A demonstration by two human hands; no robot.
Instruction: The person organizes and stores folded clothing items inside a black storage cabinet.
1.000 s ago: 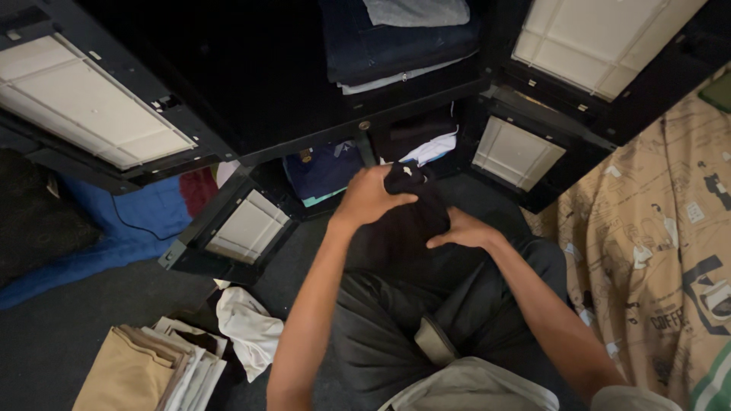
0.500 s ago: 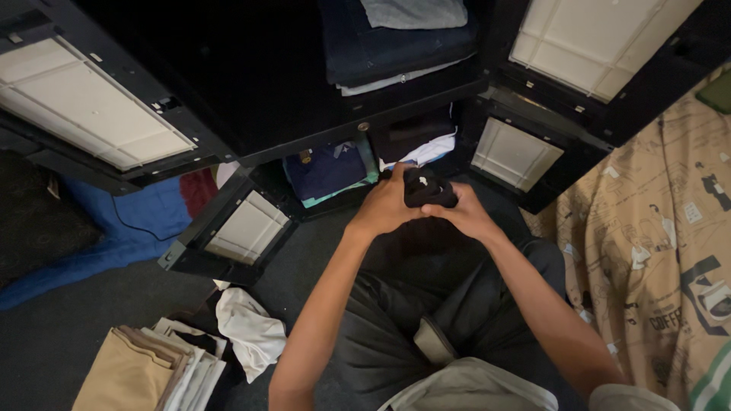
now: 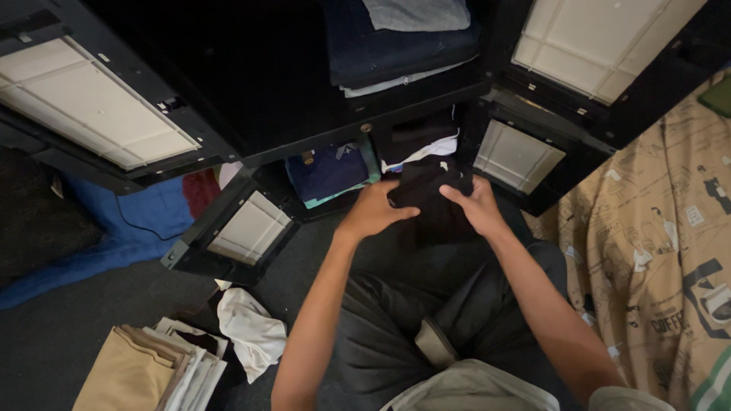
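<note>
Left hand (image 3: 373, 211) and right hand (image 3: 478, 204) both closed around a folded black garment (image 3: 426, 186), fingers curled under its near edge, thumbs on top. Held level, just in front of the lower right compartment (image 3: 422, 141) of a black cupboard (image 3: 289, 114), not yet inside it.

Behind the garment, in that compartment, a dark folded piece over a white one. To its left, past a thin divider, a navy shirt (image 3: 326, 169) on something teal. Above, on the upper shelf, folded dark blue trousers (image 3: 400, 49) with a grey piece on top. Doors swung open on both sides, pale panels facing up: a large door (image 3: 91, 106) at upper left, a small door (image 3: 247, 228) at lower left, two more on the right.

On the dark floor at lower left, a stack of folded clothes (image 3: 148, 373), tan on top, and a crumpled white cloth (image 3: 251, 331) beside it. A patterned beige bedsheet (image 3: 655, 228) at right.

Judging from this: several pieces already shelved, this one folded and about to go in; the floor stack and the white cloth apparently left to put away.
</note>
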